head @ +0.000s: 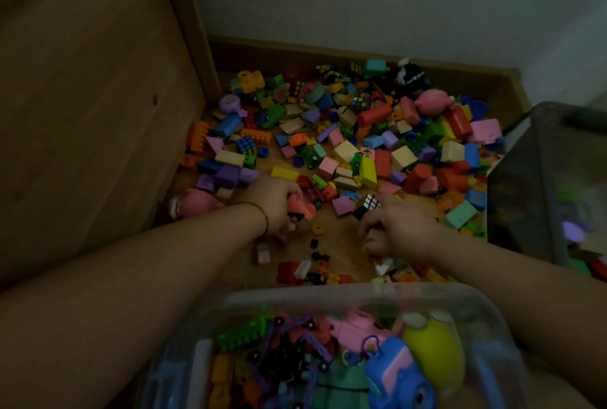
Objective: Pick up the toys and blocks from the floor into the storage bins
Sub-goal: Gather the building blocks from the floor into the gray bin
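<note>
the scene was dimly lit. a wide heap of toys and blocks (361, 145) was spread over the wooden floor (331, 239), hemmed in by a wooden panel (98, 112) on the left and a low wooden border at the back.

the left hand (274, 200) was stretched out to the near edge of the heap, and its fingers (290, 192) were curled round a pink toy car (303, 209), which was gripped from above with its wheels underneath. a thin bracelet (262, 216) was worn on that wrist.

the right hand (404, 232) was lowered to the floor just beside a small puzzle cube (369, 205). its fingers (366, 223) were bent over a pale wooden block (377, 235). a pinch seemed to be made on it, though the grip could not be fully made out in the gloom.

both hands were probably put to work at once so that two pieces could be carried in a single trip.

a clear storage bin (328, 292) was set close in front of the person, between the forearms, presumably so that each handful need only be drawn back and dropped. it was already partly filled with toys. a second bin (542, 152) was stood at the right.

most of the heap was left on the floor, so the task was judged far from done.
</note>
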